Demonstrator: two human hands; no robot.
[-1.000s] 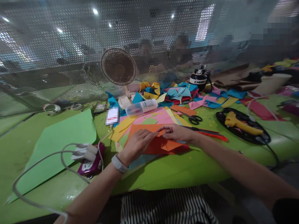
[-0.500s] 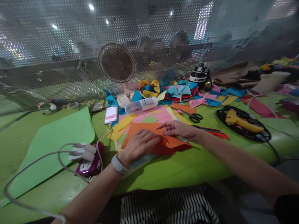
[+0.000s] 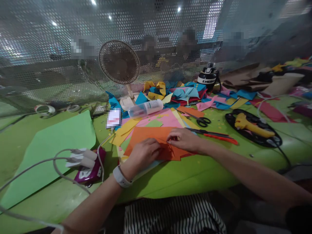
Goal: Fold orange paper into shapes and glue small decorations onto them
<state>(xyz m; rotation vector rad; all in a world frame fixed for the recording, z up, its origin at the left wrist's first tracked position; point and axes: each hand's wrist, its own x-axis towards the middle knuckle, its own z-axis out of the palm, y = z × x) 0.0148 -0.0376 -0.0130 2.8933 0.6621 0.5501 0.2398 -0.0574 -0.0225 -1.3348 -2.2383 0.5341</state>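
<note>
An orange sheet of paper [image 3: 143, 133] lies in front of me over other coloured sheets, its right part creased beneath my fingers. My left hand [image 3: 143, 152], with a pale wristband, is closed, its bent fingertips pressed on the near part of the orange paper. Across from it my right hand [image 3: 186, 139] is closed in a pinch at a fold of the same paper; the fingertips are partly hidden. To the right of that hand lies a red-and-black cutter-like tool [image 3: 219, 136]. Black-handled scissors [image 3: 203, 121] rest farther back.
A clear bottle [image 3: 146, 109] lies behind the paper, near a fan [image 3: 119, 63]. A yellow glue gun [image 3: 253, 126] sits in a black tray [image 3: 229, 120] at right. Left are a green sheet [image 3: 53, 146] and a purple power strip [image 3: 89, 174] with cables. Paper scraps [image 3: 187, 94] line the back.
The orange paper lies flatter than before, its near right edge lowered. My right hand has drawn its fingers into a tighter pinch; my left hand has slid slightly nearer. The view has shifted slightly.
</note>
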